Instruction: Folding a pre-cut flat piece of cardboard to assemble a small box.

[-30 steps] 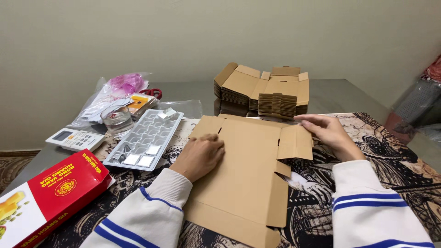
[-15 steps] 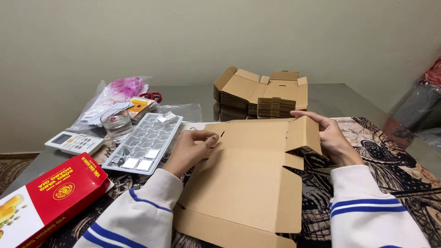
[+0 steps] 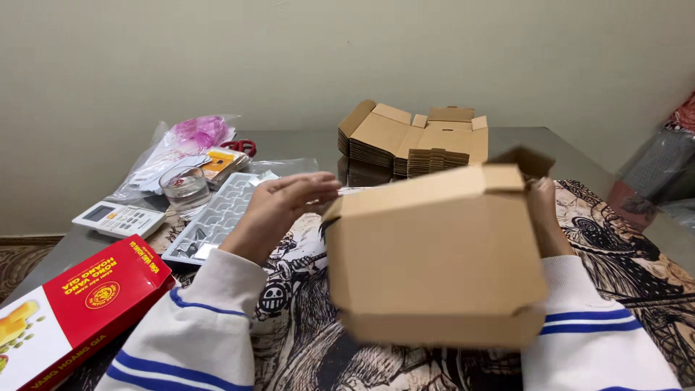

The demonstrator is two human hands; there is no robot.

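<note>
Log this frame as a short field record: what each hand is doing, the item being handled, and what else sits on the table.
Left hand: left hand touches the upper left corner of the cardboard box
Right hand: right hand mostly hidden behind the box's right side; grip unclear
Box state: lifted, tilted toward the camera, partly folded
Behind: stack of flat cardboard blanks
Left side: red carton, clear plastic tray, glass, white remote control, plastic bags, red scissors
Surface: printed table cover
</note>
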